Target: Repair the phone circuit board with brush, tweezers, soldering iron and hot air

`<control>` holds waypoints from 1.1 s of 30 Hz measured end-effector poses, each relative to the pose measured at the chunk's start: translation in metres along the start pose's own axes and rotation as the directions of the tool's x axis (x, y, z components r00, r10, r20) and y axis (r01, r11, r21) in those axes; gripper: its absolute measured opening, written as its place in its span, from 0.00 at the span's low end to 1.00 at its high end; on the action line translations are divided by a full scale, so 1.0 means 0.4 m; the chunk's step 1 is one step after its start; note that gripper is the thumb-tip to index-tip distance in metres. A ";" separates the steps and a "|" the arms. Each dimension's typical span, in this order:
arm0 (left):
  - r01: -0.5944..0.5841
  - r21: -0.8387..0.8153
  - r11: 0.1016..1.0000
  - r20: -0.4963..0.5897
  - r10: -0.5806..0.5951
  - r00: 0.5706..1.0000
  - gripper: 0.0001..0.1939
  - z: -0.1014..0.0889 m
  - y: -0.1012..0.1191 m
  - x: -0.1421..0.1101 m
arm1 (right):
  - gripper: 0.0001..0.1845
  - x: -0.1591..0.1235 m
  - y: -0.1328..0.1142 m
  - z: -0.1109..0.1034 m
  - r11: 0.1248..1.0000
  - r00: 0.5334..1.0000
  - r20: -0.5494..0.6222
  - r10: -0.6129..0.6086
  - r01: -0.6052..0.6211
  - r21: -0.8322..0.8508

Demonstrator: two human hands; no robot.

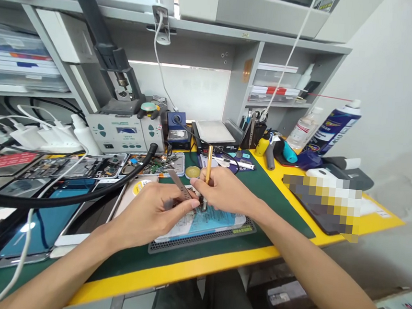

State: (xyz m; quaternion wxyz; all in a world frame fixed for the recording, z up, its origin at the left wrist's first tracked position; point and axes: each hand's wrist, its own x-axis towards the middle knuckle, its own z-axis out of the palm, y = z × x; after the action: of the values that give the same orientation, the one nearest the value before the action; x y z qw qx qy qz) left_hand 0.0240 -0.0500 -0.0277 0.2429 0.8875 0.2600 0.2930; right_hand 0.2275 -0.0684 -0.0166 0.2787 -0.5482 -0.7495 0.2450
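Observation:
My right hand (219, 189) is closed around a slim tool with a gold handle (209, 162), held upright like a pen. Its silvery lower end (204, 205) points down at the work; whether it is a blade or a driver bit cannot be made out. Between thumb and fingers, my left hand (158, 208) pinches grey metal tweezers (179, 183) with holes along the handle. Both hands meet over a blue and white sheet-covered pad (218, 221), which lies on a grey perforated mat (180, 244). A small dark part by the fingertips is mostly hidden.
A tray of circuit boards (169, 161), a blue phone back (61, 195) and a thick black hose (116, 187) are on the left. A round yellowish tin (192, 172) stands behind my hands. Bottles and a spray can (334, 129) stand back right.

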 end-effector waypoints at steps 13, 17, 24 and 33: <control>0.043 -0.108 0.993 0.071 -0.035 0.997 0.13 -0.001 0.008 0.005 | 0.28 -0.007 -0.004 -0.017 0.966 0.971 0.185 0.153 -0.187 0.180; 0.009 -0.083 0.997 0.056 -0.004 0.998 0.14 -0.001 0.010 0.006 | 0.25 -0.009 -0.004 -0.027 0.950 0.953 0.254 0.167 -0.224 0.216; -0.020 -0.006 1.000 0.005 0.020 1.000 0.16 0.000 0.007 0.001 | 0.24 -0.013 -0.001 -0.050 0.948 0.932 0.341 0.124 -0.213 0.238; -0.002 -0.008 1.000 -0.006 0.002 1.000 0.18 0.000 0.009 0.003 | 0.07 -0.016 0.012 -0.076 0.932 0.902 0.433 -0.003 -0.154 0.328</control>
State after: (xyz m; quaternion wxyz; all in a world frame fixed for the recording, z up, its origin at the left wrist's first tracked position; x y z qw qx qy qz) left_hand 0.0260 -0.0522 -0.0253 0.2454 0.8858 0.2586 0.2970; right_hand 0.2532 -0.0713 0.0014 0.1927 -0.4513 -0.7132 0.5005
